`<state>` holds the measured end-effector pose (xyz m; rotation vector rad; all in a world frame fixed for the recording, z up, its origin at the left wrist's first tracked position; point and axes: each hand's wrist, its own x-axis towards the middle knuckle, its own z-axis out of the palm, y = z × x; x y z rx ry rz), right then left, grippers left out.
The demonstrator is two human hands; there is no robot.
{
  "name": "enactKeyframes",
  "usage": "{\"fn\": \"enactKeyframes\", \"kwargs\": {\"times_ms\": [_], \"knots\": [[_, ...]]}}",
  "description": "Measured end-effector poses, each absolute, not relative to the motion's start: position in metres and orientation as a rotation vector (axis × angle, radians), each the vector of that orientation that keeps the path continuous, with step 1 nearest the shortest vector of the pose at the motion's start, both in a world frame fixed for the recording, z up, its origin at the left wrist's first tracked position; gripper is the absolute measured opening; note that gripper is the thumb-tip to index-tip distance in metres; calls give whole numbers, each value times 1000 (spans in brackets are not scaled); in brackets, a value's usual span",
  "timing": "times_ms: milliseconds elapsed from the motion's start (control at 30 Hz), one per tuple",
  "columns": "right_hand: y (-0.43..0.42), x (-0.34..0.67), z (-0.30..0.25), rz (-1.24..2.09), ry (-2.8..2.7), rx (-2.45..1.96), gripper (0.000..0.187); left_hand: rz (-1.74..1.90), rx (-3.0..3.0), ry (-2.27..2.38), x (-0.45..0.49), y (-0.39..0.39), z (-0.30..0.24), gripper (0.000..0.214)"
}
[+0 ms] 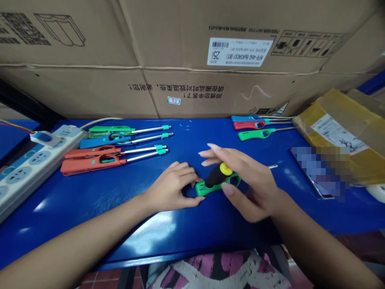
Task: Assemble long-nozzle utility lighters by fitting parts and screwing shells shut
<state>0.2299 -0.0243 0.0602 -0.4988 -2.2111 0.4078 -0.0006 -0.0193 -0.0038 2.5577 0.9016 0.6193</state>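
A green gas lighter (202, 190) with a long metal tip lies on the blue tabletop. My left hand (176, 186) pinches its rear end between thumb and fingers. Above the lighter, a screwdriver (217, 176) with a black handle and yellow cap stands tilted, its lower end at the lighter's body. My right hand (252, 180) is loosely curled around the handle, thumb on the near side and fingers raised on the far side. That hand hides part of the lighter's middle; the metal tip shows beyond it.
Several lighters, including an orange one (90, 164), lie at left beside a white power strip (39, 158). Blue, red (249, 125) and green lighters lie at back right, near a taped carton (345, 132) and a phone (313, 172). A large cardboard box (180, 48) stands behind.
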Motion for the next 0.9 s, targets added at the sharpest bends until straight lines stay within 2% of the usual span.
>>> {"fn": "enactKeyframes", "kwargs": {"times_ms": [100, 267, 433, 533, 633, 767, 900], "knots": [[-25, 229, 61, 472, -2163, -480, 55, 626, 2565, 898, -1, -19, -4, 28], [-24, 226, 59, 288, -2141, -498, 45, 642, 2560, 888, -1, -19, -6, 29], [-27, 226, 62, 448, -2128, -415, 45, 663, 2555, 886, -1, -19, -6, 28], [-26, 226, 63, 316, -2091, -489, 38, 669, 2576, 895, -1, -19, -6, 26], [-25, 227, 63, 290, -2112, -548, 38, 645, 2566, 902, -1, -19, -6, 27], [-27, 226, 65, 497, -2168, -497, 46, 654, 2546, 892, -1, -19, -6, 26], [-26, 224, 64, 345, -2095, -555, 41, 665, 2552, 887, -1, -20, -6, 27]]}}
